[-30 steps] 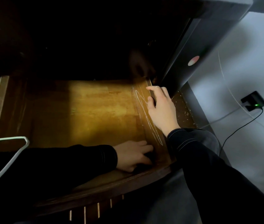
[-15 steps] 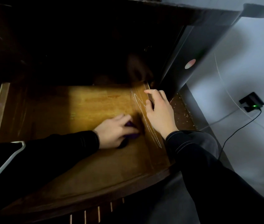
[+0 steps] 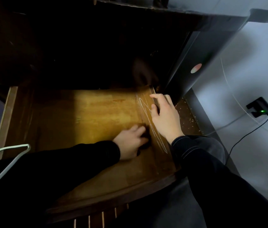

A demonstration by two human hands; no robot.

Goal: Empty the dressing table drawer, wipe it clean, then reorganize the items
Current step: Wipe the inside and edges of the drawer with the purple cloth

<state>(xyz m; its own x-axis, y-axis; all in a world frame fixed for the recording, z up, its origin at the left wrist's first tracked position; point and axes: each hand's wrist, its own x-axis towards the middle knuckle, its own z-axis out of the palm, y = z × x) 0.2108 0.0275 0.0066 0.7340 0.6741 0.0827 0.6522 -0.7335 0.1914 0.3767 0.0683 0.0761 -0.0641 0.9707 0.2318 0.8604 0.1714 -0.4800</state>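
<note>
Pressing a dark cloth (image 3: 145, 139) onto the drawer (image 3: 89, 116) floor, the left hand (image 3: 130, 143) is curling its fingers over it, though blur is hiding the exact hold. The cloth is lying just beside the scratched right wall (image 3: 145, 109). The right hand (image 3: 167, 118) is gripping that wall's rim, fingers outside, thumb inside. Bare boards are lying open leftward. A white cable (image 3: 6, 151) is looping at the left edge. A plug (image 3: 259, 106) is showing a green light at the right.
</note>
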